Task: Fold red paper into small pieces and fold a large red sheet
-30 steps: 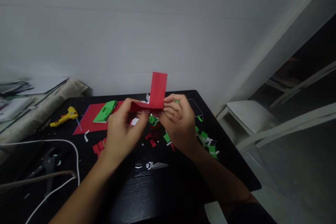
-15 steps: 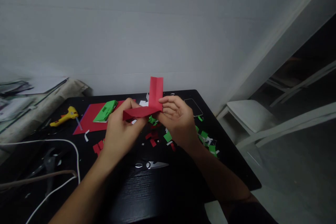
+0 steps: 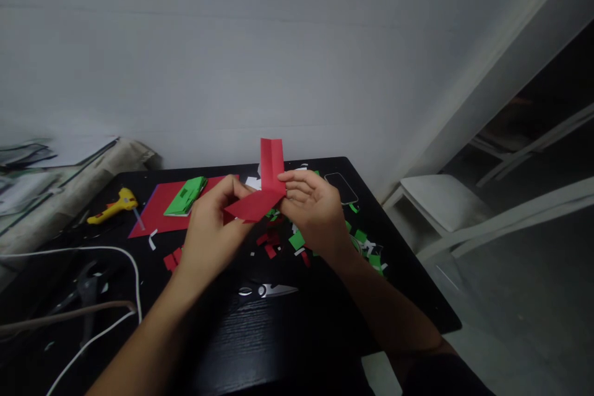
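Counter [image 3: 297,334] below, left hand [image 3: 211,238] and right hand [image 3: 315,213] each pinch the folded red paper strip [image 3: 271,164] in mid-air above the scraps [image 3: 297,240], where uneven finger pressure could skew its crease or let it slip.

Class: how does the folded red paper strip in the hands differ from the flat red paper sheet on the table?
The folded red paper strip is creased, one end upright; the flat red paper sheet lies level. The strip is narrow, held by the left hand and right hand; the sheet is wider, on the black table. Both are red paper.
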`<action>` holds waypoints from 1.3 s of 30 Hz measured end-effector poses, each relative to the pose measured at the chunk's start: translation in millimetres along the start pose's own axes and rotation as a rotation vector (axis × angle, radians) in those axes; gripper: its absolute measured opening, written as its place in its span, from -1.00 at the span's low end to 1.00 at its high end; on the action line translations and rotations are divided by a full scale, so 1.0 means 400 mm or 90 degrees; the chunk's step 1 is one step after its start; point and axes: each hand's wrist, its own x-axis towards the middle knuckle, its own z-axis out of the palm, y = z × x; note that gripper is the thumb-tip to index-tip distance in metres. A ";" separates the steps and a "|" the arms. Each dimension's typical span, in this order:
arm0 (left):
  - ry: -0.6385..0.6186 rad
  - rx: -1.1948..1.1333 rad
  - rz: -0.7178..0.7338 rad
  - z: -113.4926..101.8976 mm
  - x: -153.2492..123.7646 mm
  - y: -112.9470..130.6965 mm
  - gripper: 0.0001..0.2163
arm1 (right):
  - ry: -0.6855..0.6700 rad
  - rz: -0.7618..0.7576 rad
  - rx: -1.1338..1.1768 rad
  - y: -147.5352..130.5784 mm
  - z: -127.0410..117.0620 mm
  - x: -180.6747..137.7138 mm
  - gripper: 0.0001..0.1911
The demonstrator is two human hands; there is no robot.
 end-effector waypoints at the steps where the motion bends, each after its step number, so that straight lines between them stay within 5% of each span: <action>1: -0.005 -0.007 0.002 0.000 0.000 -0.001 -0.86 | 0.003 0.001 -0.002 -0.001 0.000 0.001 -0.65; 17: -0.046 -0.076 -0.126 -0.011 0.013 -0.004 -0.82 | -0.004 0.033 0.014 0.010 -0.007 0.012 -0.68; 39: -0.027 0.062 -0.039 0.007 0.010 0.004 -0.91 | -0.011 0.067 0.042 0.008 -0.008 0.014 -0.61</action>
